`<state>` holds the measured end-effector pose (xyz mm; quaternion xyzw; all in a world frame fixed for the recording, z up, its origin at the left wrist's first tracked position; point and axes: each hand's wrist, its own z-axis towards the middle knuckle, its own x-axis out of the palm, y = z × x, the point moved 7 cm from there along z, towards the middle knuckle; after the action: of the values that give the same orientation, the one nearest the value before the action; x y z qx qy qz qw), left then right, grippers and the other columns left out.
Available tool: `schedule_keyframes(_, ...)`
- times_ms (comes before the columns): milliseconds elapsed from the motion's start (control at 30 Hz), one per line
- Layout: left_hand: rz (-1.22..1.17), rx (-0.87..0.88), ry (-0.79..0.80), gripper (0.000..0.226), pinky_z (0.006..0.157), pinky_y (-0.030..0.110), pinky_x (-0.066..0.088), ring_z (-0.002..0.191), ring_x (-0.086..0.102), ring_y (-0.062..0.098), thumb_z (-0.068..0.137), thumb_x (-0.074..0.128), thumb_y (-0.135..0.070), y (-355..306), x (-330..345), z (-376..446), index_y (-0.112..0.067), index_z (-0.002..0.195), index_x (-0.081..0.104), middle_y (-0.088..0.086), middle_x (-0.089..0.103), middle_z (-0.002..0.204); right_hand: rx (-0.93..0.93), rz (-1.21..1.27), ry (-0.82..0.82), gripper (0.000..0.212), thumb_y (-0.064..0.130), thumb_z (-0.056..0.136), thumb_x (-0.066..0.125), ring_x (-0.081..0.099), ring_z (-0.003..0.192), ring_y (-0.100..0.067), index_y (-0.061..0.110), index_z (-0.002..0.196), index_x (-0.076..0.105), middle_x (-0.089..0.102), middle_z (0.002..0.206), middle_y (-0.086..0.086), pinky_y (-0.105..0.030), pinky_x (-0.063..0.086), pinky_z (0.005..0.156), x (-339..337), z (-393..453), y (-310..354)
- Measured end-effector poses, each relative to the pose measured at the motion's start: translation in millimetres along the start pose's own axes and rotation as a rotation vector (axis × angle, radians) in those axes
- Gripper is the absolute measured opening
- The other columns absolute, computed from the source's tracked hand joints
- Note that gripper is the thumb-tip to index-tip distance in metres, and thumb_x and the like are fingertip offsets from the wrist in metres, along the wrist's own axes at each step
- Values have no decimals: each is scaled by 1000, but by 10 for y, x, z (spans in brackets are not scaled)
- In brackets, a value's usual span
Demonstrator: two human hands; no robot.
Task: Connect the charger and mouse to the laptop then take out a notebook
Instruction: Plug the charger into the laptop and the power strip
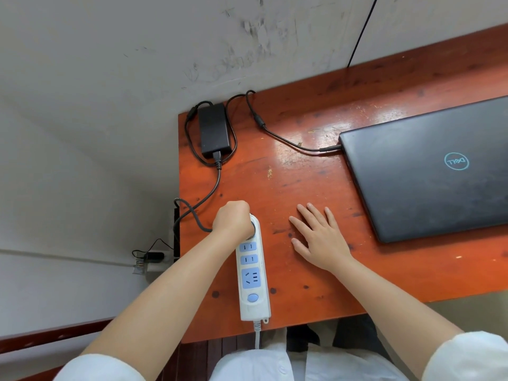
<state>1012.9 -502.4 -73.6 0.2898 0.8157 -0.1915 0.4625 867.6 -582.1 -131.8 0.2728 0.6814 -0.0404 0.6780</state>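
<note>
A closed dark laptop (428,171) lies on the right of the red-brown wooden desk (288,166). The black charger brick (214,130) sits at the desk's far left corner. Its thin cable (286,140) runs to the laptop's left edge, where the barrel plug (331,148) sits in the port. A white power strip (252,270) with blue sockets lies near the front edge. My left hand (233,220) is closed around the charger's mains plug at the strip's far socket. Fingers spread, my right hand (319,237) rests flat on the desk beside the strip. No mouse or notebook is visible.
A scuffed grey wall (165,50) stands behind and left of the desk. One black cord (362,28) hangs down the wall at the back. Low on the left, a wall socket (149,261) has a black plug in it.
</note>
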Motion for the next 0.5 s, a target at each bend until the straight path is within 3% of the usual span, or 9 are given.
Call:
schedule_keyframes(133, 45, 9, 50, 32, 51, 27, 34, 61, 44, 25, 77, 51, 1, -10, -14, -6, -11, 53, 34, 2, 38, 58, -25, 33, 124, 50, 34, 94, 44, 10, 145, -22, 20, 140, 34, 19, 156, -5, -46, 5, 118, -18, 18, -25)
schedule_keyframes(233, 181, 31, 42, 14, 53, 27, 37, 69, 51, 24, 83, 52, -4, -101, -64, -69, -9, 71, 53, 4, 51, 73, -120, -15, 188, 42, 19, 92, 48, 25, 140, -27, 8, 132, 45, 32, 150, -12, -41, 20, 115, -260, 13, -81)
schedule_keyframes(333, 152, 87, -132, 15, 66, 34, 45, 95, 59, 30, 91, 51, -16, -309, -176, -108, -7, 100, 59, 11, 62, 103, -123, -22, 68, 35, 4, 81, 59, 47, 125, -39, -3, 116, 59, 51, 134, -25, -46, 39, 104, -738, 13, -224)
schedule_keyframes(433, 90, 191, -288, 23, 79, 40, 49, 106, 55, 34, 92, 47, -20, -705, -268, -118, -4, 107, 55, 15, 59, 113, -98, -34, -79, 31, -10, 63, 72, 65, 95, -46, -11, 93, 68, 67, 104, -31, -54, 54, 79, -1213, -8, -431)
schedule_keyframes(500, 91, 290, -379, 22, 81, 39, 49, 108, 53, 32, 90, 47, -16, -1102, -305, -143, -6, 108, 56, 13, 59, 114, -48, -48, -156, 32, -12, 56, 76, 67, 86, -48, -13, 87, 68, 70, 95, -32, -56, 56, 73, -1462, -104, -671)
